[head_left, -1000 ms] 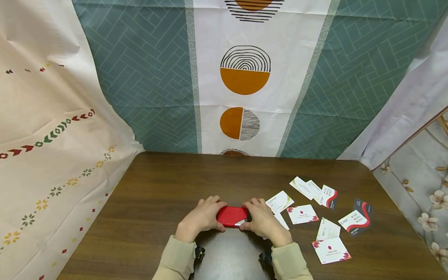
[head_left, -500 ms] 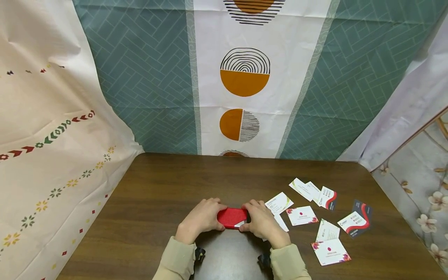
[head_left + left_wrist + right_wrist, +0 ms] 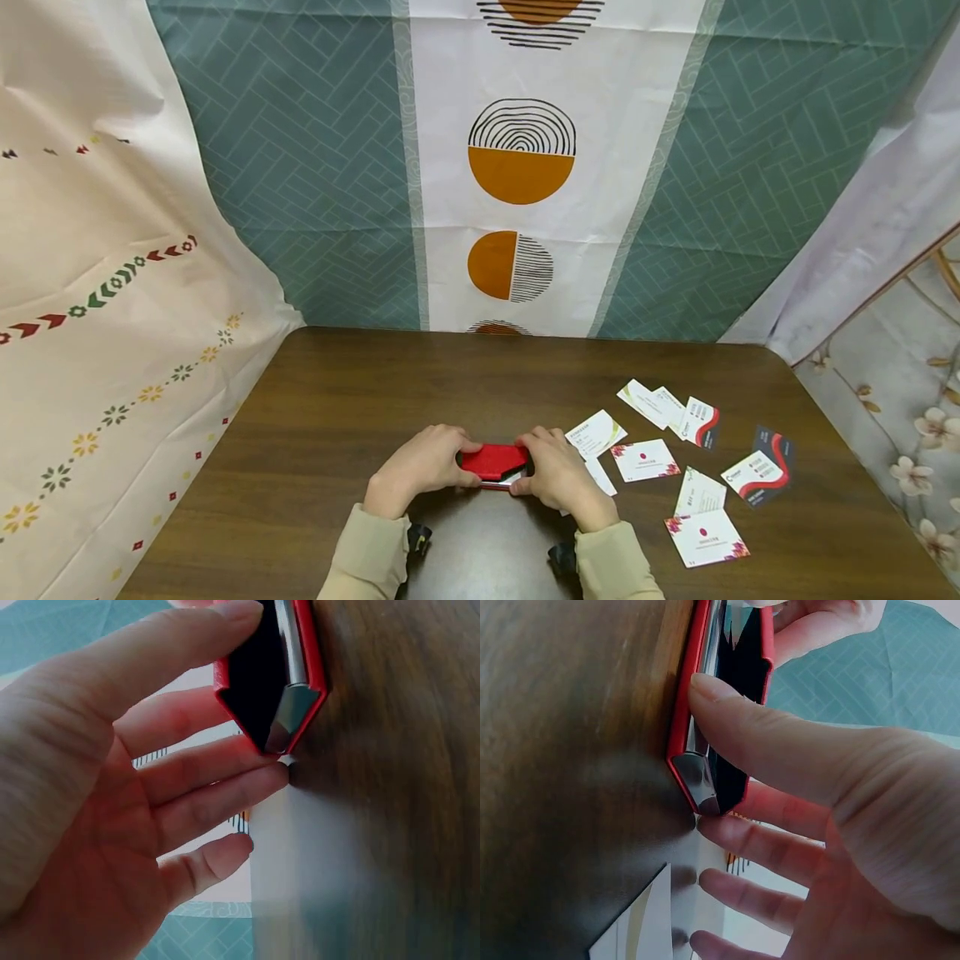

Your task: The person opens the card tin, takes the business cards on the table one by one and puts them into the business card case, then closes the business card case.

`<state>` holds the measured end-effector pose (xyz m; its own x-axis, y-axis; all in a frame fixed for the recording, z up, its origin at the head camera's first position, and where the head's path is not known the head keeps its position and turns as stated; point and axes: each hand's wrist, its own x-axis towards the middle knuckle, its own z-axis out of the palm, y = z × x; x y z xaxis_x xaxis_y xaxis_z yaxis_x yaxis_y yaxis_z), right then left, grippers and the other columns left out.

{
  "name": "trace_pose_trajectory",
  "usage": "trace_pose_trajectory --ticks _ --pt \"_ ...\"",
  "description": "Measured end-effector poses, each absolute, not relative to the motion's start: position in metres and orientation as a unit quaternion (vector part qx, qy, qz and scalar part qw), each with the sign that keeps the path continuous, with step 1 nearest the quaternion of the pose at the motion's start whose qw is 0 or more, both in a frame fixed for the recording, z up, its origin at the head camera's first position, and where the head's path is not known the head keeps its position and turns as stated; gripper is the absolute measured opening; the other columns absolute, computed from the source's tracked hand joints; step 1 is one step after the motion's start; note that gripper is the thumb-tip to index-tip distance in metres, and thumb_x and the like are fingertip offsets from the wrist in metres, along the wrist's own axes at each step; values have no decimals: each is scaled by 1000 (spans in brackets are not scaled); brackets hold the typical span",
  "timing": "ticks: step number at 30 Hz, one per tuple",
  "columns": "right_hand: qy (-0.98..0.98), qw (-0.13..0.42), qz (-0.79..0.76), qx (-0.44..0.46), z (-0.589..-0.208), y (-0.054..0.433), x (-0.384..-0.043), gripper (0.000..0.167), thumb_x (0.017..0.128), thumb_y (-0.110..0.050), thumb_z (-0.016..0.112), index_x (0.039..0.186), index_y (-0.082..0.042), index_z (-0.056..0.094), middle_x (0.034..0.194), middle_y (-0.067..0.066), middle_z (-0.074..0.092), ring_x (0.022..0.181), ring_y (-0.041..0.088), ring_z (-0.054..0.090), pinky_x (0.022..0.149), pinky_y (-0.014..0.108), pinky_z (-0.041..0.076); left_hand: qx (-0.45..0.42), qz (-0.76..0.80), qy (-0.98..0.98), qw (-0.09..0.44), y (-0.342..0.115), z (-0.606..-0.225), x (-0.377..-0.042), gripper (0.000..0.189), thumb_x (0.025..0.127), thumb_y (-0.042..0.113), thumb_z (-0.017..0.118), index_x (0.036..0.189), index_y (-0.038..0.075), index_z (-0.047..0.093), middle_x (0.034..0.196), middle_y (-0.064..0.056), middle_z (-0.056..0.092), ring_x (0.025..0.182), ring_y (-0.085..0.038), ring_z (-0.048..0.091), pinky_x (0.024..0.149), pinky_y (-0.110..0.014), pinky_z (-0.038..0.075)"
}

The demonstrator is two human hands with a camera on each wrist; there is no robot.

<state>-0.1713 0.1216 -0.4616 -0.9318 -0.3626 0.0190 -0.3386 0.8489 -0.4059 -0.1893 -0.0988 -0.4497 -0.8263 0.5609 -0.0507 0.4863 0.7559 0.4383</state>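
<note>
A red business card case (image 3: 492, 457) with a metal-edged, dark interior lies near the middle of the table, its lid partly raised along the near side. My left hand (image 3: 422, 468) grips its left end. In the left wrist view, the thumb (image 3: 241, 610) is at the raised lid's edge and the fingers lie behind the case. At the right end my right hand (image 3: 561, 477) holds the base. The right wrist view has that thumb (image 3: 714, 688) against the base's metal rim, fingers spread behind. Much of the interior is in shadow.
Several business cards lie scattered to the right, among them a white card with pink corners (image 3: 707, 537) and a dark card with a red wave (image 3: 777, 450). One white card (image 3: 596, 435) is close beside my right hand. Patterned cloth (image 3: 521, 250) hangs behind the brown table (image 3: 360, 392).
The case was closed in both earlier frames; its lid is now tilted up along the near edge. My left hand has shifted slightly left, while the right hand stays almost in place.
</note>
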Motion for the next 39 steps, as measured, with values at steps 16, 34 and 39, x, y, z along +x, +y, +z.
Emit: trace_pose_trajectory --ticks 16,34,39 --pt "965 36 -197 -172 -458 124 -173 63 67 -31 90 119 -7 66 112 6 61 110 32 51 85 53 45 290 234 922 103 -103 -444 -194 42 90 38 70 123 13 71 117 -1 69 103 -17 65 87 -34 52" --pt "966 37 -191 -173 -461 124 -172 68 66 -34 90 123 -6 65 112 7 61 111 31 51 87 53 45 316 256 912 51 -105 -445 -195 21 95 25 65 107 13 77 102 4 72 92 -10 66 84 -33 54" --pt "966 36 -188 -176 -460 124 -172 69 67 -35 89 124 -6 64 113 6 60 110 31 52 86 53 46 325 253 911 23 -105 -444 -194 17 95 22 66 101 11 77 101 2 71 94 -13 66 85 -34 53"
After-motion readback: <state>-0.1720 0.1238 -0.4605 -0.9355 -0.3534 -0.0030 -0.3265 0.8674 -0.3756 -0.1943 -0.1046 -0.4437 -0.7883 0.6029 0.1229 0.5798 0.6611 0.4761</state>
